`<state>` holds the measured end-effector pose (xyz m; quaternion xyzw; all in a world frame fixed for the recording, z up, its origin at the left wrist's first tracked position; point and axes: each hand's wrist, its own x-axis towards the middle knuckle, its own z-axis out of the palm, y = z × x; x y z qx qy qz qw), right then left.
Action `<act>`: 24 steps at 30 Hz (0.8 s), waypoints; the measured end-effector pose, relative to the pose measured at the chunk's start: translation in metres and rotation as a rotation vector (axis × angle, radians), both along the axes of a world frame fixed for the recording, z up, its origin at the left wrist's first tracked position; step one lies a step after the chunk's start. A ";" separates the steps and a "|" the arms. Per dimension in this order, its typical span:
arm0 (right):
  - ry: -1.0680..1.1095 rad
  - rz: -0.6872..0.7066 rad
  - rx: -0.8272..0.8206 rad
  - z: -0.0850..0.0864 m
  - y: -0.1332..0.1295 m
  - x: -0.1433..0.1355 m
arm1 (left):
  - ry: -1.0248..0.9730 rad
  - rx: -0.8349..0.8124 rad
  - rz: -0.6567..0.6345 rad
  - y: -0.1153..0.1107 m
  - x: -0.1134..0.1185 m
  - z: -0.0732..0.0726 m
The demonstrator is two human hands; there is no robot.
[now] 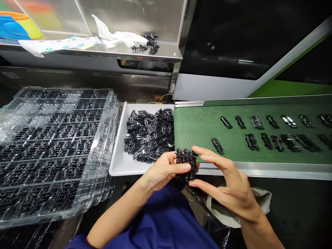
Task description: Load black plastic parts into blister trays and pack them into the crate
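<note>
My left hand [166, 169] holds a row of several black plastic parts [185, 164] side by side, thumb across their front. My right hand [229, 183] is at the right side of this row, its index finger at the top edge and its thumb at the bottom edge, with the fingers spread around the rightmost part. Just behind the hands, a white tray [118, 157] holds a heap of loose black parts [150, 135]. On the green conveyor belt [194, 128] lie more black parts in two rough rows; the closest one [217, 146] is beyond my right index finger.
Stacked clear plastic trays [103, 138] with compartments full of black parts stand at the left. A metal shelf [166, 52] above holds white tissue [121, 38], paper strips and a few black parts. A pale bag [225, 216] hangs below the belt edge.
</note>
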<state>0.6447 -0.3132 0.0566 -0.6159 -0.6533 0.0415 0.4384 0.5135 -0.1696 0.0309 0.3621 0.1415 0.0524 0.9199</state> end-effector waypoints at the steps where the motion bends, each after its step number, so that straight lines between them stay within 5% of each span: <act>1: 0.010 -0.002 -0.005 0.000 0.000 0.000 | -0.002 -0.005 -0.007 0.000 0.000 0.000; 8: 0.051 -0.027 -0.031 -0.003 0.002 -0.006 | 0.025 0.017 -0.024 0.002 -0.002 0.000; 12: 0.181 -0.034 -0.159 -0.010 0.003 0.016 | 0.059 -0.027 -0.012 -0.001 0.003 -0.002; 15: 0.073 -0.493 -0.327 -0.020 0.005 0.058 | 0.102 -0.004 0.054 -0.002 0.007 -0.006; 18: -0.153 -0.902 -0.694 -0.032 0.007 0.098 | 0.126 0.058 0.097 -0.001 0.011 -0.012; 21: -0.198 -0.861 -0.854 -0.033 0.007 0.108 | 0.133 0.108 0.117 0.005 0.011 -0.016; 24: -0.122 -0.662 -0.664 -0.016 0.003 0.086 | 0.146 0.163 0.127 0.015 0.008 -0.015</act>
